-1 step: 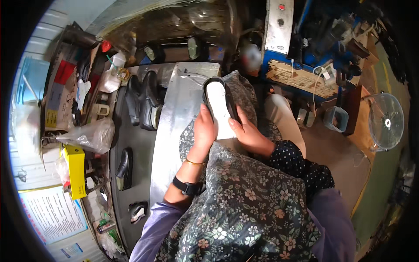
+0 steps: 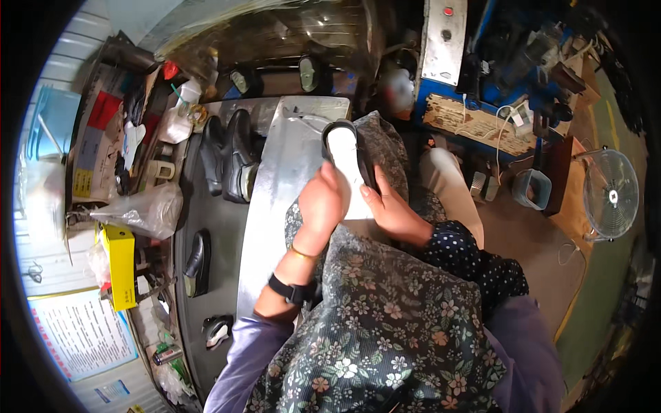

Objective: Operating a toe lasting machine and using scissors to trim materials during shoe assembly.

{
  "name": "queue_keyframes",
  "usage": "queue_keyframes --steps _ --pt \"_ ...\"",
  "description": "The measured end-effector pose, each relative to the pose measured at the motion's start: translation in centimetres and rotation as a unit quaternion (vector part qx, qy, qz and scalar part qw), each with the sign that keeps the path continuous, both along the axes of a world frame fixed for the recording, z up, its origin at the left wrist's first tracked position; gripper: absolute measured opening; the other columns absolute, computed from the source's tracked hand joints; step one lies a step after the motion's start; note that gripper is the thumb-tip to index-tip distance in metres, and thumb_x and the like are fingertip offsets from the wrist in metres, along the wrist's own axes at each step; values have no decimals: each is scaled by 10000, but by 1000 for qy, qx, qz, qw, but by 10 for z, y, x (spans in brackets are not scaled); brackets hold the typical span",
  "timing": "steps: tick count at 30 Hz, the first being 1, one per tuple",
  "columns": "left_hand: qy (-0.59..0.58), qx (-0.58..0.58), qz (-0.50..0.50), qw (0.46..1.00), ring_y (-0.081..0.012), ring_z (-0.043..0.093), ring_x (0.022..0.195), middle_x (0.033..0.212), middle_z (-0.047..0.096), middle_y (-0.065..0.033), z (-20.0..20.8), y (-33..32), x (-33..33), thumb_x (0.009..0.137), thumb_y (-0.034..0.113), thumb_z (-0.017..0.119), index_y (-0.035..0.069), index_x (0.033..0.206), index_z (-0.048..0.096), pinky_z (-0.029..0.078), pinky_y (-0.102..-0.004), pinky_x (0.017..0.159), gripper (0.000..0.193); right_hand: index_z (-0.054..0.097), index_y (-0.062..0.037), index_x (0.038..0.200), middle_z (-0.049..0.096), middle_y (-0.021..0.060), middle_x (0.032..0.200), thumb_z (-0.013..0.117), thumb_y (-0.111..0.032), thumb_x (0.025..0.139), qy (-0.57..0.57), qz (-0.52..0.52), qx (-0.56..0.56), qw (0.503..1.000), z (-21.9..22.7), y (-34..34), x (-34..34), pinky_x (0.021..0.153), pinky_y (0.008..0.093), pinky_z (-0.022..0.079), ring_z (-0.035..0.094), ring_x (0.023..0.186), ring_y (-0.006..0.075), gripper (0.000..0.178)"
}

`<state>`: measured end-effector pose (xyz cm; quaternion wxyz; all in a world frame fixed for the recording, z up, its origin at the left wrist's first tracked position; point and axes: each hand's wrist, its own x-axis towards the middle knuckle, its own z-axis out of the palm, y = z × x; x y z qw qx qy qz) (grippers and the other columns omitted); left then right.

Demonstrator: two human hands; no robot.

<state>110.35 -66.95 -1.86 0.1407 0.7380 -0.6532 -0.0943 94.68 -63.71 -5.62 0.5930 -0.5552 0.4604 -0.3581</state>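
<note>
A black shoe with a white insole [image 2: 350, 162] is held over my lap, its heel end pointing away from me. My right hand [image 2: 396, 210] grips its right side, the thumb resting on the insole edge and the fingers under the side. At the shoe's left side is my left hand [image 2: 322, 203], curled but smeared by motion, so whether it grips the shoe is unclear. A floral apron [image 2: 399, 323] covers my lap, and beyond it lies a pale metal tabletop [image 2: 279, 165].
On the left shelf stand a pair of black shoes [image 2: 237, 158] and a single black shoe [image 2: 197, 263]. A yellow box [image 2: 121, 268] and a plastic bag [image 2: 148, 210] sit farther left. To the right are a light blue bin [image 2: 530, 188] and a round fan [image 2: 611, 195].
My left hand has shifted on the shoe's left side, its fingers now curled in and blurred. My right hand keeps its grip, and the shoe stays in nearly the same place.
</note>
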Motion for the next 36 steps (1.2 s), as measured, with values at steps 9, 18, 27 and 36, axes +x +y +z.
queue_keyframes --steps 9,18,27,36 --pt "82 72 -160 981 -508 582 1048 1165 611 -306 28 11 15 1055 365 342 -50 1190 557 494 -477 918 487 165 94 1496 488 314 1372 430 -431 1035 15 -107 10 994 -12 -5 13 1020 366 420 533 1249 349 747" --pt "786 159 120 586 -282 673 989 1129 672 -152 -18 11 1 1040 559 254 32 1355 500 531 -409 931 661 192 58 1516 404 214 1485 394 -426 1055 -86 -81 -17 993 18 -21 -7 1100 322 344 420 1353 236 698" --pt "799 146 -68 580 -234 459 1321 1486 431 -111 44 22 -75 1021 459 437 74 1487 365 290 -402 1148 608 278 -3 1528 428 140 1491 731 -132 837 -143 -53 -15 988 105 17 -113 1087 307 365 446 1329 175 836" --pt "184 -60 -402 895 -335 631 1062 1153 666 -156 -30 39 -9 862 152 653 16 1097 664 508 -414 929 272 467 12 1433 651 108 1136 759 -153 767 138 -313 -225 912 221 -93 -329 932 306 480 621 1010 179 746"
